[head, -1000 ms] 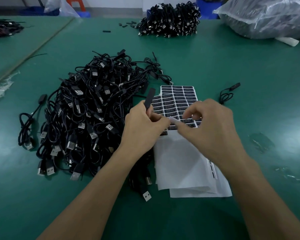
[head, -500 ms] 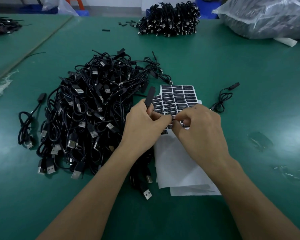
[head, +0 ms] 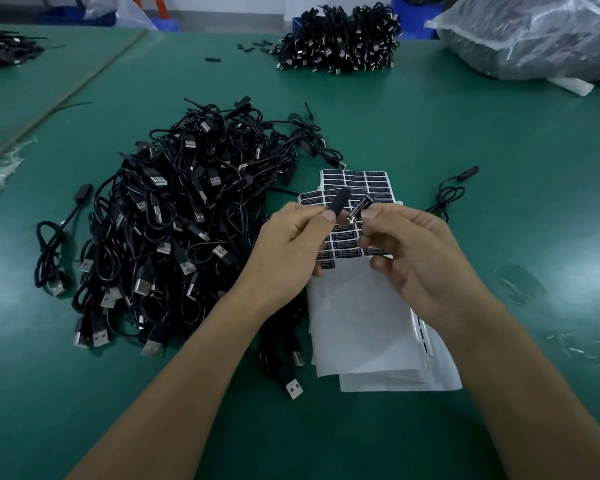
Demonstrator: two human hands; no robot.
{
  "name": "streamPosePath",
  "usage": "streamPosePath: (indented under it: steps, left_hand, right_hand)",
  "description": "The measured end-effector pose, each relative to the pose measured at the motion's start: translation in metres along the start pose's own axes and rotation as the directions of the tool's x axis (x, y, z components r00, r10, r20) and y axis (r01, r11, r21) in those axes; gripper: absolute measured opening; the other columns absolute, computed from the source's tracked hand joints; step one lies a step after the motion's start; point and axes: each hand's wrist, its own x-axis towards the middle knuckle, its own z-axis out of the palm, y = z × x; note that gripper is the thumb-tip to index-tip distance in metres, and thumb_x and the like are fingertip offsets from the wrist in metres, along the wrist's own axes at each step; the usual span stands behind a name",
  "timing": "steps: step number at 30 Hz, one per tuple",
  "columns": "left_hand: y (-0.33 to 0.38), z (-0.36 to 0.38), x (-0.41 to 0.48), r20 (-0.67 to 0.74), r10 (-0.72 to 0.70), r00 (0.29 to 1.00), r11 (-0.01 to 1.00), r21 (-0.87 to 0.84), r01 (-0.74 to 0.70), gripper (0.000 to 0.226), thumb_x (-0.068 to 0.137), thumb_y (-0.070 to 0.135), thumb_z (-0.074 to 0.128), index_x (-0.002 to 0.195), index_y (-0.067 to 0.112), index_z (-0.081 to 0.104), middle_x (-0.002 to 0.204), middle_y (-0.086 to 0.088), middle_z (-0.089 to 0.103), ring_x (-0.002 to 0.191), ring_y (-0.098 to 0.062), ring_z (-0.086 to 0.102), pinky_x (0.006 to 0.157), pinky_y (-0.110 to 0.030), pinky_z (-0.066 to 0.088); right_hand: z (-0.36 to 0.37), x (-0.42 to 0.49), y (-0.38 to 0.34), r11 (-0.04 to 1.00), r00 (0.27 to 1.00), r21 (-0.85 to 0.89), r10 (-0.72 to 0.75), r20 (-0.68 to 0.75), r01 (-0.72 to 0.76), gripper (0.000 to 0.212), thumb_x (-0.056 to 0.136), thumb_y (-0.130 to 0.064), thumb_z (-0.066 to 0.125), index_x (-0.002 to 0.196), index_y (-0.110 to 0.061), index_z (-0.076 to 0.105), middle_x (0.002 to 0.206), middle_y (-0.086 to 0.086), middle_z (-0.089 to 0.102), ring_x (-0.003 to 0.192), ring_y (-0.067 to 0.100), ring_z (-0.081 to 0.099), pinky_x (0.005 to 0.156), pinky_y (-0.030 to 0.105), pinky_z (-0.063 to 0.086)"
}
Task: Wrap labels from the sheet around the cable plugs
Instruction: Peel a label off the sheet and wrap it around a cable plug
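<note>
The left hand [head: 291, 244] pinches a black plug [head: 338, 202] above the sheet [head: 378, 183]. The right hand [head: 420, 258] pinches a peeled label [head: 360, 208] just beside the plug. Heaped cables [head: 187, 220] lie on the bench [head: 499, 133].

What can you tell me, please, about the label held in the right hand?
The label is a small black rectangular sticker with white print reading LED CONTROLLER. The right hand pinches one edge, holding it tilted above the label sheet, beside the black plug in the left hand. Contact with the plug is unclear.
</note>
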Motion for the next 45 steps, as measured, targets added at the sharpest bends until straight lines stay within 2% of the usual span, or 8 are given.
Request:
streamPosePath:
  steps: [3, 5, 11, 16, 26, 33, 39, 45]
  left_hand:
    - [0.001, -0.002, 0.001, 0.054, 0.009, 0.999, 1.000, -0.019, -0.008, 0.027, 0.104, 0.012, 0.053, 0.091, 0.014, 0.077, 0.070, 0.000, 0.054, 0.063, -0.011, 0.054, 0.054, -0.024, 0.051]
    - [0.002, -0.002, 0.000, 0.077, 0.013, 0.997, 0.999, -0.054, -0.009, 0.027, 0.101, 0.008, 0.057, 0.097, 0.027, 0.075, 0.063, 0.005, 0.060, 0.062, -0.008, 0.058, 0.056, -0.021, 0.052]
    - [0.003, -0.002, -0.002, 0.084, -0.021, 0.996, 0.994, -0.105, 0.030, 0.013, 0.095, 0.006, 0.067, 0.094, 0.017, 0.073, 0.061, 0.004, 0.067, 0.058, -0.005, 0.061, 0.059, -0.015, 0.048]
    - [0.003, -0.003, -0.002, 0.132, 0.000, 0.991, 0.995, -0.103, 0.014, 0.020, 0.089, 0.001, 0.072, 0.091, 0.021, 0.076, 0.072, -0.001, 0.074, 0.065, -0.007, 0.067, 0.062, -0.018, 0.053]
    - [0.004, -0.002, -0.003, 0.164, -0.049, 0.985, 0.989, -0.133, 0.071, 0.027, 0.099, 0.005, 0.059, 0.087, 0.021, 0.077, 0.078, -0.001, 0.077, 0.070, -0.014, 0.073, 0.066, -0.022, 0.058]
    - [0.002, -0.004, -0.001, 0.165, -0.063, 0.984, 0.995, -0.061, 0.074, 0.026, 0.102, 0.003, 0.051, 0.088, -0.003, 0.073, 0.072, 0.000, 0.070, 0.063, -0.010, 0.066, 0.061, -0.021, 0.053]
    - [0.005, -0.005, -0.003, 0.239, -0.075, 0.968, 0.975, -0.186, 0.122, 0.028, 0.102, 0.001, 0.051, 0.098, 0.018, 0.073, 0.077, 0.000, 0.075, 0.071, -0.012, 0.071, 0.069, -0.022, 0.059]
    - [0.005, -0.006, -0.004, 0.254, -0.080, 0.964, 0.960, -0.242, 0.143, 0.025, 0.100, 0.000, 0.055, 0.100, 0.019, 0.072, 0.080, -0.002, 0.077, 0.074, -0.013, 0.073, 0.071, -0.023, 0.060]
  right_hand:
    - [0.000, 0.000, 0.000, 1.000, 1.000, 0.018, 0.002, 0.013, -0.002, 0.012, 0.086, -0.008, 0.070, 0.079, -0.018, 0.074, 0.074, -0.002, 0.070, 0.067, 0.009, 0.065, 0.048, 0.017, 0.042]
    - [0.001, 0.000, 0.001, 1.000, 1.000, 0.009, 0.000, 0.009, -0.001, 0.011, 0.087, -0.007, 0.070, 0.081, -0.015, 0.074, 0.077, 0.000, 0.072, 0.067, 0.010, 0.067, 0.048, 0.017, 0.043]
    - [0.000, 0.002, 0.004, 0.999, 0.999, -0.015, -0.041, -0.023, 0.040, 0.013, 0.085, -0.007, 0.073, 0.076, -0.016, 0.077, 0.075, 0.005, 0.073, 0.067, 0.011, 0.066, 0.052, 0.018, 0.044]
    - [0.000, 0.004, 0.008, 0.993, 0.994, -0.078, -0.097, -0.042, 0.094, 0.017, 0.085, -0.007, 0.074, 0.071, -0.016, 0.078, 0.071, 0.002, 0.070, 0.068, 0.011, 0.062, 0.056, 0.021, 0.044]
    - [0.000, 0.005, 0.011, 0.982, 0.988, -0.135, -0.142, -0.057, 0.133, 0.006, 0.086, -0.009, 0.074, 0.082, -0.013, 0.076, 0.068, -0.001, 0.070, 0.066, 0.011, 0.060, 0.059, 0.023, 0.044]
    - [0.001, 0.004, 0.011, 0.966, 0.981, -0.200, -0.183, -0.068, 0.166, 0.015, 0.087, -0.010, 0.074, 0.074, -0.018, 0.077, 0.063, -0.002, 0.066, 0.061, 0.009, 0.056, 0.060, 0.023, 0.045]
    - [0.002, 0.003, 0.013, 0.939, 0.966, -0.258, -0.251, -0.064, 0.226, 0.009, 0.086, -0.011, 0.075, 0.079, -0.016, 0.076, 0.061, -0.006, 0.066, 0.058, 0.005, 0.054, 0.059, 0.019, 0.047]
    - [0.004, 0.001, 0.011, 0.918, 0.954, -0.293, -0.295, -0.059, 0.266, 0.012, 0.086, -0.010, 0.075, 0.078, -0.018, 0.074, 0.059, -0.010, 0.067, 0.054, 0.000, 0.056, 0.058, 0.014, 0.048]
